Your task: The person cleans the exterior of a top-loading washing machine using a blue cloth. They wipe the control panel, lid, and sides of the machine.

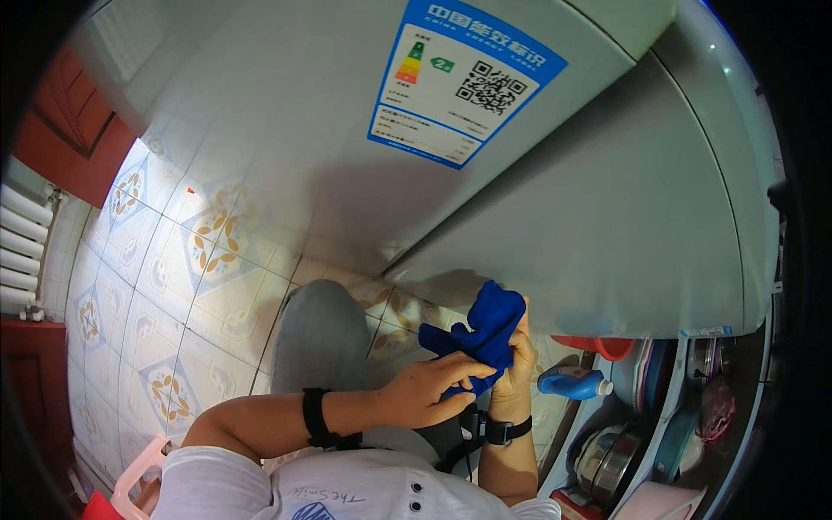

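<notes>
A crumpled dark blue cloth (491, 318) is bunched between my hands, just in front of the lower part of a grey refrigerator (572, 214). My right hand (517, 364) grips the cloth from behind and from its right side, thumb and fingers partly hidden by the folds. From the left, my left hand (432, 390) reaches over the cloth's lower end, with its fingertips closed on the fabric. Both wrists wear black straps.
Right of my hands, a blue bottle (572, 382) with a white cap lies before a shelf holding metal pots (608, 465) and dishes. A pink plastic chair or stool (140, 474) is at lower left. A white radiator (23, 244) stands far left on the tiled floor's edge.
</notes>
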Tool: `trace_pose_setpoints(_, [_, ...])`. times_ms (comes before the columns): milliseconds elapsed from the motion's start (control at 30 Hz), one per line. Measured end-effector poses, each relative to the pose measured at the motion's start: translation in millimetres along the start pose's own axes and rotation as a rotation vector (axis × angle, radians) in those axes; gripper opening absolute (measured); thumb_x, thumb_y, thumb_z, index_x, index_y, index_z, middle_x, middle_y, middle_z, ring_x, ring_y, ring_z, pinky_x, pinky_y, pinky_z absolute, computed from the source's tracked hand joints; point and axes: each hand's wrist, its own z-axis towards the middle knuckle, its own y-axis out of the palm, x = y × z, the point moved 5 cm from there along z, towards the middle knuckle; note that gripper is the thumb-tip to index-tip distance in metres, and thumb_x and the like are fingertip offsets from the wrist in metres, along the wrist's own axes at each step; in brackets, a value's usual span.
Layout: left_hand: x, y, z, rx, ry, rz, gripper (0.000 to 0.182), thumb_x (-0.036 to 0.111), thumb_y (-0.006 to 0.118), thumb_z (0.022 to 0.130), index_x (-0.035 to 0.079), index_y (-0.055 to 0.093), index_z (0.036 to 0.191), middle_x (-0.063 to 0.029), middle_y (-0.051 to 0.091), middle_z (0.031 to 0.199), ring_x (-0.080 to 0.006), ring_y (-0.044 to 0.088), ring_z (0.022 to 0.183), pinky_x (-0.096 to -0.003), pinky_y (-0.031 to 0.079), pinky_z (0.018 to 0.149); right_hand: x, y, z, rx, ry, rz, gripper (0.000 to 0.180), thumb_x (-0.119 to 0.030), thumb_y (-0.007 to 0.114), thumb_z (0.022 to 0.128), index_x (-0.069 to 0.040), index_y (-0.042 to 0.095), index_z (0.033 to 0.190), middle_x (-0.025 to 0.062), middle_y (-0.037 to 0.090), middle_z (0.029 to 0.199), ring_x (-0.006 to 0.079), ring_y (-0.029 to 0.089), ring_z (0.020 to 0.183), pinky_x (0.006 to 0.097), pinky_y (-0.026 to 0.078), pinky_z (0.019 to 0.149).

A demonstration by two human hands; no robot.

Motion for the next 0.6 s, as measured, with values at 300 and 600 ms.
trace_pose_setpoints(300, [-74,-2,0,0.212,-0.286,-0.273,0.045,0.02,0.05,0.099,0.002,0.037,0.137,-0.011,0.054,0.113,-0.0188,0.055,0.105,-0.0318,0.045,0.088,-26,-10,-15,0.065,-0.119,-0.249,0.06,-0.001,0.046,0.075,-0.01,0.044,0.134,0.0118,0.053,0.129,0.0281,0.054,0.115,0.044,0.045,0.101])
trace_pose_setpoints(600, [-167,-24,52,0.787,-0.517,-0.864,0.086,0.024,0.048,0.089,0.005,-0.011,0.15,-0.0177,-0.001,0.158,-0.0279,0.001,0.146,-0.0381,0.01,0.116,-63,-37,-23,0.228,-0.178,-0.292,0.061,-0.002,0.049,0.077,-0.012,0.044,0.137,0.0139,0.054,0.127,0.0333,0.053,0.114,0.0485,0.045,0.099])
